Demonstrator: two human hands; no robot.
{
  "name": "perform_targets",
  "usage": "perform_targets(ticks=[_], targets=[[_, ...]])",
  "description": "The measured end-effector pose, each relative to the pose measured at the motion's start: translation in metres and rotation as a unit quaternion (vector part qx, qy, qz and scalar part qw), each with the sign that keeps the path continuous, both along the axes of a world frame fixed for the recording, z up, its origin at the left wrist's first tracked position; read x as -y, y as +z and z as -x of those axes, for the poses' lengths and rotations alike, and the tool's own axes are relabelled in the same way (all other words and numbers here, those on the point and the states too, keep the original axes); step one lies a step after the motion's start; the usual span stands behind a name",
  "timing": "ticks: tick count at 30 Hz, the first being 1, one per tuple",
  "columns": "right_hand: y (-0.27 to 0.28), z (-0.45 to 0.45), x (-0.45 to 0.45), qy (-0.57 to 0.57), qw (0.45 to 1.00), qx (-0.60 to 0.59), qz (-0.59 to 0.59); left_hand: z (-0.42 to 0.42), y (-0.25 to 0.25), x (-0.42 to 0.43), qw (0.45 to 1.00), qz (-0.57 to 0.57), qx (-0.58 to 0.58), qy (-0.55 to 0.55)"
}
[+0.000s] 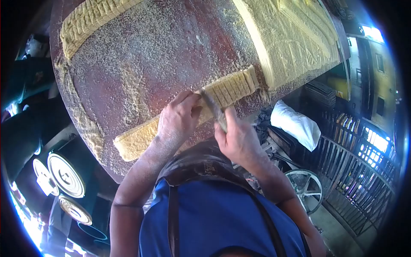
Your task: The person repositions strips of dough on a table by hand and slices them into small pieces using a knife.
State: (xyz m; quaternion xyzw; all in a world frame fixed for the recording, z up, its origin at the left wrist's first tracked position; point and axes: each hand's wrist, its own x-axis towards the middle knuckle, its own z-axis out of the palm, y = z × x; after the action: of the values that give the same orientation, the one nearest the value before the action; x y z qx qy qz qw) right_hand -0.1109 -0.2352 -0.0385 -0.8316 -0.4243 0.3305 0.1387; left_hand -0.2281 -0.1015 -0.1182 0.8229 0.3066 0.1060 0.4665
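Observation:
A long yellow block [139,138], dusted with coarse crumbs, lies slantwise along the near side of the dark red table [180,47]. Its right part is cut into thin slices [233,88] that stand side by side. My left hand [179,115] is closed over the block, fingertips bent down on it close to the blade. Wrapped round the handle of a knife [210,103], my right hand [237,135] is closed at the block's near edge. The blade crosses the block at the left end of the slices.
A large crumb-covered yellow slab [291,47] covers the table's right side. Another sliced strip [87,23] lies at the upper left. Beyond the table's edge are a white sack [295,124], a spoked wheel [305,188], metal railings [351,171] and round lids [66,173].

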Motion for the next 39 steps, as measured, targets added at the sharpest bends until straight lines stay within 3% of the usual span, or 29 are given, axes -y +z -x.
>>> perform_targets(ticks=[3,5,8,10,13,17,19,22,23,24,27,31,33,35,39], targets=[[0.009,0.003,-0.001,0.023,0.999,0.014,0.033,0.001,-0.009,-0.001,0.999,-0.01,0.039,-0.003],[0.025,0.001,-0.015,-0.004,0.992,-0.05,0.111,0.0,-0.004,-0.003,0.999,0.019,0.03,-0.017],[-0.049,0.002,-0.031,0.031,0.999,0.034,0.016,0.001,-0.005,-0.003,1.0,0.007,0.003,-0.019],[-0.051,-0.003,-0.035,0.011,0.999,0.01,0.041,0.0,-0.004,-0.003,1.0,0.001,0.02,-0.013],[-0.023,-0.007,-0.031,0.006,0.998,-0.017,0.067,0.004,-0.006,-0.004,0.998,-0.006,0.055,0.001],[0.001,0.01,-0.007,0.003,0.999,0.003,-0.041,0.015,-0.002,-0.002,0.999,0.043,0.018,0.008],[0.004,0.017,-0.003,0.014,0.998,-0.003,0.055,0.017,-0.008,-0.002,0.999,-0.005,0.053,0.0],[0.013,0.014,-0.02,-0.01,0.993,-0.058,0.101,0.016,-0.011,-0.004,0.998,0.034,0.056,-0.008],[0.008,0.014,-0.029,-0.028,0.989,-0.081,0.121,0.016,-0.012,-0.005,0.998,0.04,0.053,-0.009],[-0.029,0.014,-0.027,0.029,0.998,-0.029,0.055,0.015,-0.012,-0.007,0.999,0.025,0.04,-0.016],[-0.058,0.013,-0.035,0.025,0.999,0.009,0.021,0.019,-0.014,-0.007,0.999,0.002,0.037,-0.014],[-0.013,0.014,-0.026,-0.036,0.998,-0.054,0.009,0.022,-0.003,-0.005,0.998,-0.014,0.065,0.01],[-0.004,0.024,-0.012,-0.023,0.999,-0.04,-0.01,0.029,-0.001,-0.003,1.0,0.016,0.003,0.016],[0.001,0.031,-0.009,-0.006,0.997,-0.027,0.067,0.03,-0.005,-0.005,0.999,-0.004,0.029,0.015],[0.019,0.03,-0.017,0.001,0.995,-0.043,0.093,0.032,-0.01,-0.007,0.999,0.019,0.042,-0.018]])
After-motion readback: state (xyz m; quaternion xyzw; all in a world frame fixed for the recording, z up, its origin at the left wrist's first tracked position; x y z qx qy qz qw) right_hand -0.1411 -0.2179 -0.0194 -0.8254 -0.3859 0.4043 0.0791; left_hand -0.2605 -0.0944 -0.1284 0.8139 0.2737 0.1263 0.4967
